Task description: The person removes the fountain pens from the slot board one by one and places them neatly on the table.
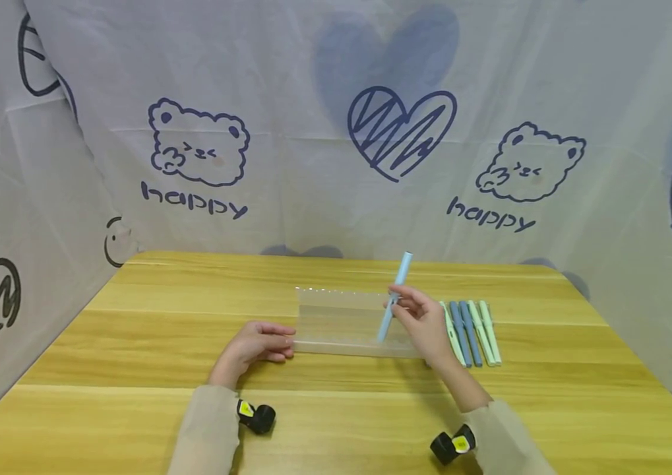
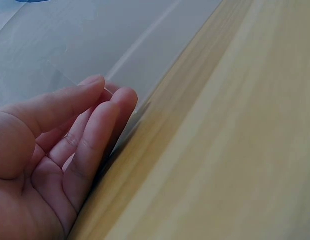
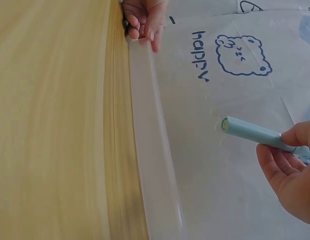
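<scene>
A clear plastic holder (image 1: 336,324), with a notched far edge and a band along its near side, lies in the middle of the wooden table. My left hand (image 1: 257,344) pinches its left end between thumb and fingers, which also shows in the left wrist view. Over the holder's right part, my right hand (image 1: 427,324) grips a light blue pen (image 1: 403,269) near its middle. The pen is tilted, top end up and away, lower end overlapping the holder in the head view. In the right wrist view, one round end of the pen (image 3: 245,128) faces left.
Right beside the right hand, several pens (image 1: 475,333) in pale green and dark blue lie in a row. A white cloth (image 1: 300,198) with bear and heart drawings hangs behind the wooden table (image 1: 134,369) and along its sides.
</scene>
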The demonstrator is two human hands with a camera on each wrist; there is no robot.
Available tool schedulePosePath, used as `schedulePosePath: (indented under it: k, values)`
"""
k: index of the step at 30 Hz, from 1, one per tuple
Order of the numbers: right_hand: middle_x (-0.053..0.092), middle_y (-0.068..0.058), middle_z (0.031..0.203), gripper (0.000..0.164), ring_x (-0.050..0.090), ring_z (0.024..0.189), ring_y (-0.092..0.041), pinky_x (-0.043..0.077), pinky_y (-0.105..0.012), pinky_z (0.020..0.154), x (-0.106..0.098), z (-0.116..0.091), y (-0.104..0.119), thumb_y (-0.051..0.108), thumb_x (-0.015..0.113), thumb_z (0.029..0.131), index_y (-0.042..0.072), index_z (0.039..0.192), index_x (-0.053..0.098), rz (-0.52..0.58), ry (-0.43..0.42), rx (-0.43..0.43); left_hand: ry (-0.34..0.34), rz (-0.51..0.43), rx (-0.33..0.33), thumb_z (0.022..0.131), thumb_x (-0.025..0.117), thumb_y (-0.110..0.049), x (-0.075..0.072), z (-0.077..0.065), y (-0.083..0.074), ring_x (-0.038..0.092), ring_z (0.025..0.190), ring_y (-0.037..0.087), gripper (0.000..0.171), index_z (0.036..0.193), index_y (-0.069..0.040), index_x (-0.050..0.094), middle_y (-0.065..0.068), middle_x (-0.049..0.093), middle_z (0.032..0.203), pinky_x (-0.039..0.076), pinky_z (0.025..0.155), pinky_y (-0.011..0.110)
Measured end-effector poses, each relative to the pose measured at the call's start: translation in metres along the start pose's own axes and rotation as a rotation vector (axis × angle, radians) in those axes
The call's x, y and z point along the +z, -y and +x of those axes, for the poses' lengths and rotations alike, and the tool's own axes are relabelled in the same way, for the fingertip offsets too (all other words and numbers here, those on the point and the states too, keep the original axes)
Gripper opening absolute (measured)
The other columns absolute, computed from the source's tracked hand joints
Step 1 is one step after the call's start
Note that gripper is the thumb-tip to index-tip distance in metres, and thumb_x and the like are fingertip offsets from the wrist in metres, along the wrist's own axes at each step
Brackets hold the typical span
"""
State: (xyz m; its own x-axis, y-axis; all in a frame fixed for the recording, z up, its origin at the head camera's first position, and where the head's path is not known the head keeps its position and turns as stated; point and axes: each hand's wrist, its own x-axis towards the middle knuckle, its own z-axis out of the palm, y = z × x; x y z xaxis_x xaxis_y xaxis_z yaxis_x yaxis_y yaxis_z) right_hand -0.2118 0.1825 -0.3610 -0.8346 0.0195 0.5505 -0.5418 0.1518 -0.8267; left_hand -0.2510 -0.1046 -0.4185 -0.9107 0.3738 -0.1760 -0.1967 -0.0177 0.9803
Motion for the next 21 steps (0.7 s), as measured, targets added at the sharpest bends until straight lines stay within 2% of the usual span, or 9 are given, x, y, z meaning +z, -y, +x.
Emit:
schedulePosePath:
  k: [3, 8, 11, 16, 21]
  values:
    - [0.062, -0.019, 0.089, 0.027, 0.061, 0.076, -0.010, 0.052, -0.021, 0.065, -0.006, -0.002, 0.003, -0.017, 0.055, 0.079, -0.014, 0.106, 0.057, -0.005, -0.014, -0.010, 0.000, 0.001, 0.002, 0.082, 0.060, 0.003, 0.000, 0.000, 0.000, 0.063, 0.064, 0.016, 0.036, 0.113, 0.017, 0.050, 0.013, 0.065, 0.075, 0.054, 0.060, 0.025]
    - [0.062, 0.002, 0.089, 0.031, 0.061, 0.074, -0.011, 0.052, -0.020, 0.063, -0.020, -0.004, 0.004, -0.021, 0.053, 0.077, -0.015, 0.107, 0.054, -0.004, -0.035, -0.030, 0.004, 0.003, 0.002, 0.082, 0.060, 0.003, 0.000, 0.000, 0.001, 0.064, 0.064, 0.016, 0.036, 0.114, 0.017, 0.050, 0.014, 0.065, 0.076, 0.054, 0.060, 0.025]
    - [0.063, 0.004, 0.090, 0.033, 0.062, 0.075, -0.013, 0.052, -0.020, 0.062, -0.031, -0.004, -0.003, -0.023, 0.052, 0.076, -0.016, 0.108, 0.053, -0.003, -0.047, -0.044, 0.005, 0.003, 0.003, 0.082, 0.060, 0.003, 0.000, 0.000, 0.000, 0.064, 0.065, 0.016, 0.036, 0.114, 0.017, 0.050, 0.014, 0.065, 0.076, 0.054, 0.060, 0.025]
    - [0.063, 0.006, 0.089, 0.040, 0.062, 0.073, -0.009, 0.053, -0.020, 0.062, -0.044, -0.005, -0.004, -0.027, 0.052, 0.073, -0.017, 0.111, 0.050, -0.029, -0.083, -0.051, 0.000, 0.008, 0.000, 0.082, 0.060, 0.003, 0.000, 0.001, 0.000, 0.064, 0.065, 0.017, 0.035, 0.113, 0.016, 0.051, 0.014, 0.065, 0.077, 0.054, 0.061, 0.025]
    - [0.063, 0.011, 0.088, 0.053, 0.062, 0.074, -0.006, 0.053, -0.021, 0.064, -0.061, -0.007, -0.002, -0.024, 0.051, 0.076, -0.012, 0.125, 0.039, -0.024, -0.099, 0.052, -0.013, 0.009, -0.012, 0.082, 0.060, 0.003, 0.000, 0.001, 0.000, 0.064, 0.065, 0.017, 0.034, 0.113, 0.015, 0.052, 0.015, 0.065, 0.077, 0.054, 0.061, 0.026]
